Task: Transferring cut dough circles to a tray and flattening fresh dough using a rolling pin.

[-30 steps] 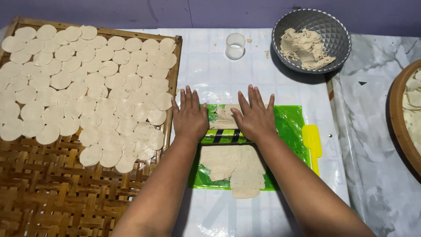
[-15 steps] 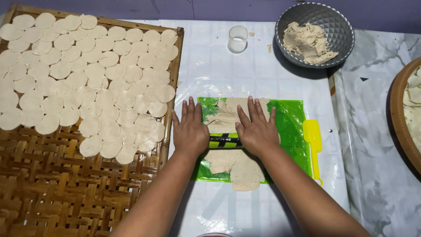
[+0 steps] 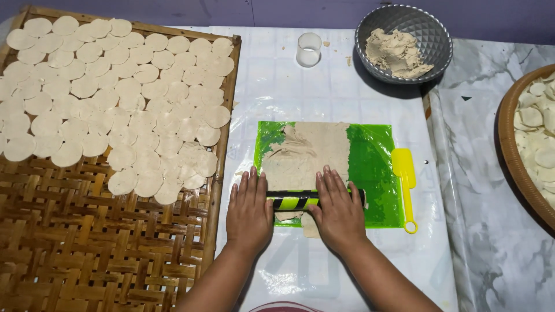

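I had both palms flat on the roller [image 3: 298, 200] — left hand [image 3: 250, 212] on its left end, right hand [image 3: 338, 211] on its right, fingers stretched out straight and close together, pressing down rather than gripping. The roller, striped black and green, lay crosswise near the front edge of the green mat [image 3: 373, 167]. The dough [image 3: 306, 153] was spread thin over the mat's left half, a scrap of it poking out under the roller toward me. A yellow spatula [image 3: 404, 182] lay just beside the mat's right edge. To my left sat the woven tray [image 3: 87, 242], its far part covered with dough rounds [image 3: 115, 98]. Farther back stood a clear ring cutter [image 3: 308, 49] and a grey bowl [image 3: 436, 40] holding more dough — well apart from my hands.
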